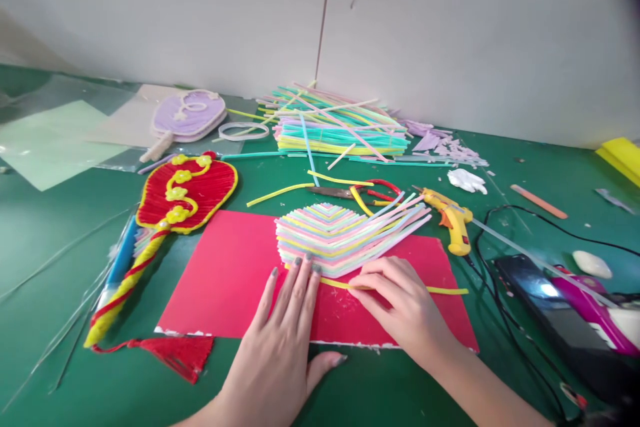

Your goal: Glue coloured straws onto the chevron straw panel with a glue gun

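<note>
On a red card (210, 280) lies a fan-shaped panel of pastel pipe cleaners (327, 233), laid side by side in V-shaped rows, with loose ends reaching to the upper right. My left hand (283, 340) rests flat with fingers stretched, its fingertips on the lower left edge of the panel. Between the thumb and fingers of my right hand (400, 303) is a yellow pipe cleaner (447, 291). It runs along below the panel, from near my left fingertips out past the card's right edge.
Beyond the panel are red-handled scissors (333, 193), a yellow glue gun (453, 220) and a pile of pipe cleaners (340, 130). A red fan (187, 193) and a purple fan (190, 113) lie left. A phone (540, 307) and black cable (493, 273) lie right.
</note>
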`<state>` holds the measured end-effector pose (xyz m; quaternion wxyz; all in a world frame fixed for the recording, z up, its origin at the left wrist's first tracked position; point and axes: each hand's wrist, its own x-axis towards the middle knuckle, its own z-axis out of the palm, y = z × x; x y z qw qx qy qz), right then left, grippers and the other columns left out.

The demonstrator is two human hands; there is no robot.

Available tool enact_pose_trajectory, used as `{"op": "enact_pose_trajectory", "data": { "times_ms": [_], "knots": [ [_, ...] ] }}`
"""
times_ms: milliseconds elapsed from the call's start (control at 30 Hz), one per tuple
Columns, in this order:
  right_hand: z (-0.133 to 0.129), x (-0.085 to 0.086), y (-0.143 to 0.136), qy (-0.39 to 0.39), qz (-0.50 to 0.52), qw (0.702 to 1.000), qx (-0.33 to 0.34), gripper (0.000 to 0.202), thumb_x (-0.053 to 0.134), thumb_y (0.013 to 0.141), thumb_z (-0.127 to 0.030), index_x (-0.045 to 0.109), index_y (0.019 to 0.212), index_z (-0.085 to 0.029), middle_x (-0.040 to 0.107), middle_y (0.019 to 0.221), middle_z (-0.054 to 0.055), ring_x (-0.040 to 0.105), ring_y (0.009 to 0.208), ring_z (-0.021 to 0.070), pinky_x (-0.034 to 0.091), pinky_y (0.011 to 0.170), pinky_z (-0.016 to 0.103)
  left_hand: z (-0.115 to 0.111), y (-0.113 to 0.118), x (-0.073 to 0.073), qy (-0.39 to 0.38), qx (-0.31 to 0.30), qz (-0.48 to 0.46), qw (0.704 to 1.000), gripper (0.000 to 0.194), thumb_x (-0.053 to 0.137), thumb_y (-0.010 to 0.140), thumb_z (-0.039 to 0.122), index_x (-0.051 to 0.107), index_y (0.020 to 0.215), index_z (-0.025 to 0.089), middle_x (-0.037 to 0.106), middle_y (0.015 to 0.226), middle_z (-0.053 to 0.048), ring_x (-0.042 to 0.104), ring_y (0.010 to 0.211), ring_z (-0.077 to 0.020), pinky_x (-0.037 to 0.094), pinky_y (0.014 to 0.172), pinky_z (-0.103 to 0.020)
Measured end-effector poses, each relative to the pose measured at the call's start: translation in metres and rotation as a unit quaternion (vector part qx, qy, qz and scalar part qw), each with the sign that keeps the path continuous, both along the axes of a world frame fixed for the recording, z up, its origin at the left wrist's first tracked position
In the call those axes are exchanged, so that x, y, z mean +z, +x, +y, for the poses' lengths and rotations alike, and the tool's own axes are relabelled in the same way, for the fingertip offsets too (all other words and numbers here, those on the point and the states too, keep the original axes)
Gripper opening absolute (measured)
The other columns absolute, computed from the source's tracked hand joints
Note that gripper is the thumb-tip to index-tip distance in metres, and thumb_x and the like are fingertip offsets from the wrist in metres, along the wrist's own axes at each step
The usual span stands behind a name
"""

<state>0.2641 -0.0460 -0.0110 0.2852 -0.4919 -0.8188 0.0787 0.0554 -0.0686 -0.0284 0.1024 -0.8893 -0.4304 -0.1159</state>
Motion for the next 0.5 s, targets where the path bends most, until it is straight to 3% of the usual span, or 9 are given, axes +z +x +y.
{"op": "enact_pose_trajectory", "data": {
  "times_ms": [500],
  "knots": [
    [0.005, -0.002, -0.017, 0.021, 0.016, 1.000, -0.010, 0.009, 0.061, 0.086, -0.017, 0.064, 0.078, -0.019, 0.061, 0.073, 0.001, 0.055, 0.074, 0.0140, 0.042, 0.070, 0.028, 0.002, 0.000, 0.001, 0.003, 0.001, -0.016, 1.000, 0.078, 0.037, 0.089, 0.063, 0.044, 0.137, 0.003, 0.046, 0.143, -0.018, 0.038, 0.134, -0.0311, 0.016, 0.114, -0.048]
  ]
}}
